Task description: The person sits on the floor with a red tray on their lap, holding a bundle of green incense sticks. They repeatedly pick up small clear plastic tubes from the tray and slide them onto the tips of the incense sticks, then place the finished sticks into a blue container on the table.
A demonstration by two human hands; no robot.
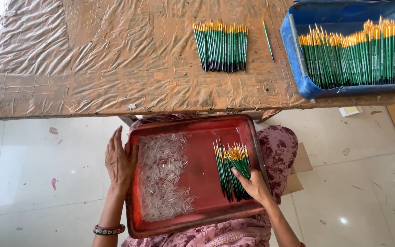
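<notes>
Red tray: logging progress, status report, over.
Left hand flat against red tray edge. Right hand on green paintbrushes. Clear caps piled beside them, apart.

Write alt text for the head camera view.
A person's left hand steadies a red tray on their lap while the right hand rests on green paintbrushes beside clear caps. More brushes lie on the table.

I see a red tray (197, 126), green yellow-tipped brushes (232, 170), clear caps (163, 176), a blue bin (293, 50), and a brown desk (92, 59).
</notes>
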